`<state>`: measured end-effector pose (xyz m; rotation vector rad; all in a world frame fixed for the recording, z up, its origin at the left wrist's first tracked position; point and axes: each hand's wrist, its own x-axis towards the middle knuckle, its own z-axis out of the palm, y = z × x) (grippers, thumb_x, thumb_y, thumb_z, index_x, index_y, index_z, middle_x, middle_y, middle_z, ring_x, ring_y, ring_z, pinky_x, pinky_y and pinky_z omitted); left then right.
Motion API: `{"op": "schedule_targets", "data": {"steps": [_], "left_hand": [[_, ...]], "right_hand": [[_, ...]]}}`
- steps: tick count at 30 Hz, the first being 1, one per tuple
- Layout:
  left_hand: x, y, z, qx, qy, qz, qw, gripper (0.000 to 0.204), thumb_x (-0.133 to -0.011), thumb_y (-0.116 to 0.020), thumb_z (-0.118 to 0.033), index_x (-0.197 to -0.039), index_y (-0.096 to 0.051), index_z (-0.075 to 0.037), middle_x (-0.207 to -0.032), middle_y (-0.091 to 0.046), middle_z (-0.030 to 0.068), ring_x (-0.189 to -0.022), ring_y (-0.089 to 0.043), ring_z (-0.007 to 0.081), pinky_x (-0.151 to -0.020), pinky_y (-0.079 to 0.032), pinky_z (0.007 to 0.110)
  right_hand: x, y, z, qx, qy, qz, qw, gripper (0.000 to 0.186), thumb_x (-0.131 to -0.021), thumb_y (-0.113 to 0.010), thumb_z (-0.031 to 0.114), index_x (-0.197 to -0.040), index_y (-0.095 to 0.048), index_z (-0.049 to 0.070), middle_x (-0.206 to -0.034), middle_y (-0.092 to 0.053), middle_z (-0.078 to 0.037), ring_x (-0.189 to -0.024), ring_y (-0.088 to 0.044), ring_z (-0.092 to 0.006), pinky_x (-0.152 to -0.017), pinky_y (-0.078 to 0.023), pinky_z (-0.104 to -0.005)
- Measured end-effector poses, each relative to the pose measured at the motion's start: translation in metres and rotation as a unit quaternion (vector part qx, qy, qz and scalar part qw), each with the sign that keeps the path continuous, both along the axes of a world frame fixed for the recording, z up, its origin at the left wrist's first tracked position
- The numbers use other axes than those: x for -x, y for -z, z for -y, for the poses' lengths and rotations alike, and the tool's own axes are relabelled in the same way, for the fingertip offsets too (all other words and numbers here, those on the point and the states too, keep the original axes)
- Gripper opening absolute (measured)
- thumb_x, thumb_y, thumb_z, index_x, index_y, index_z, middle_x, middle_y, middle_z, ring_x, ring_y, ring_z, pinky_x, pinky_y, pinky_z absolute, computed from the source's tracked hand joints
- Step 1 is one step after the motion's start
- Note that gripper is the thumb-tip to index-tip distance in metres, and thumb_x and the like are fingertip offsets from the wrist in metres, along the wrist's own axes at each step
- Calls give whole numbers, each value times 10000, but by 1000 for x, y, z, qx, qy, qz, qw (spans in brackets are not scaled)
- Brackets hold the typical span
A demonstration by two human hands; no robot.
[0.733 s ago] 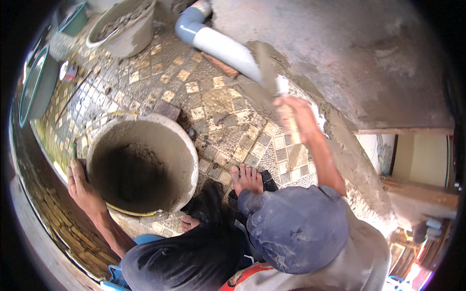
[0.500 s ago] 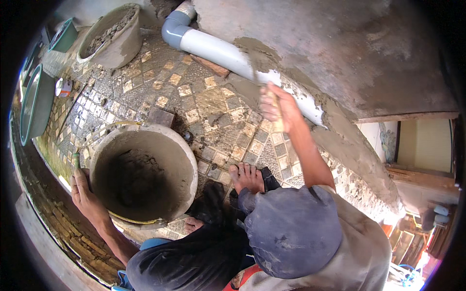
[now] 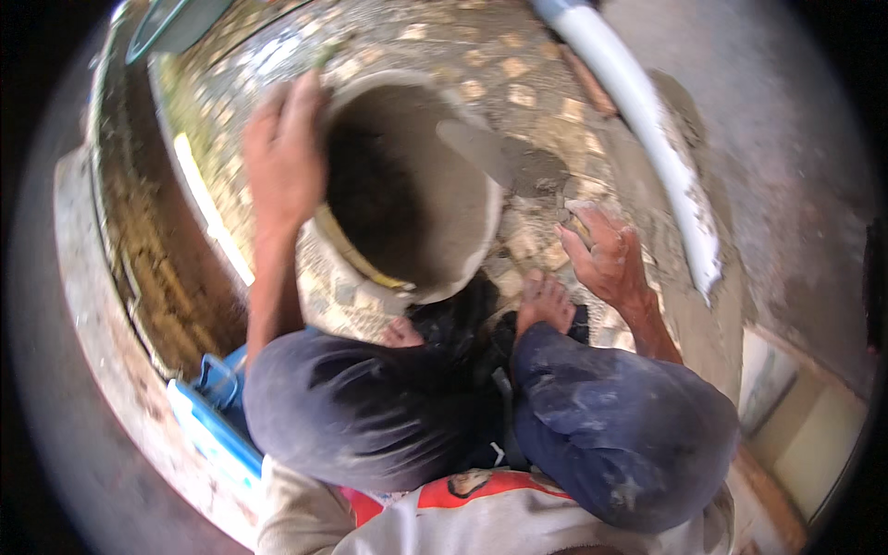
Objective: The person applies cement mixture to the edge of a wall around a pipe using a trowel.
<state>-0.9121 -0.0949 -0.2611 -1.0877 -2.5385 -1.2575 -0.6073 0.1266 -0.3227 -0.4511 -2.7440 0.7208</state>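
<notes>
My left hand (image 3: 282, 148) is closed on the left rim of a round bucket (image 3: 481, 227), whose wire handle has a green grip partly hidden behind my fingers. Dark grey mortar (image 3: 375, 185) lies inside the bucket. My right hand (image 3: 603, 252) is closed round the short handle of a metal trowel (image 3: 499, 157); its mortar-smeared blade reaches leftward over the bucket's right rim. To the right of the trowel, a white pipe (image 3: 638, 111) lies along smeared mortar (image 3: 712, 250).
A teal tub (image 3: 176, 32) is at upper left. A blue plastic object (image 3: 217, 430) lies left of my knee. A brick piece (image 3: 587, 74) is beside the pipe, a ledge (image 3: 106, 296) runs along the left, and my bare feet (image 3: 546, 301) are below the bucket.
The trowel has come down from the pipe and swung left toward the bucket in my right hand. The view has tilted, so the bucket and pipe appear higher and farther right.
</notes>
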Motion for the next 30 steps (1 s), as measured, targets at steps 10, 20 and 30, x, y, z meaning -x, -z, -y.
{"op": "schedule_targets", "data": {"steps": [10,20,30], "left_hand": [[-18,-12,30,-47,-35,132,989,303,-1067,-581,-293,-963,-673,-24,-811,-587,-28,-720,-491,61,-648,-399,231],[-13,-6,57,-111,69,164,978,219,-1039,-620,-210,-966,-689,-16,-777,-592,-1,-731,-526,97,-661,-437,279],[-41,-16,37,-103,-25,157,982,315,-1033,-636,-288,-927,-676,6,-701,-578,28,-671,-501,112,-609,-420,306]], "right_hand": [[134,7,54,-317,-172,155,920,261,-946,-555,64,-1158,-668,-37,-993,-705,-221,-812,-748,-274,-580,-630,-352],[108,34,95,-126,-234,156,951,223,-886,-636,101,-1059,-711,-19,-806,-724,-199,-695,-757,-319,-591,-615,-409],[79,8,69,-203,-230,79,948,295,-921,-570,73,-1182,-630,-49,-902,-694,-188,-676,-723,-264,-515,-591,-363]]}}
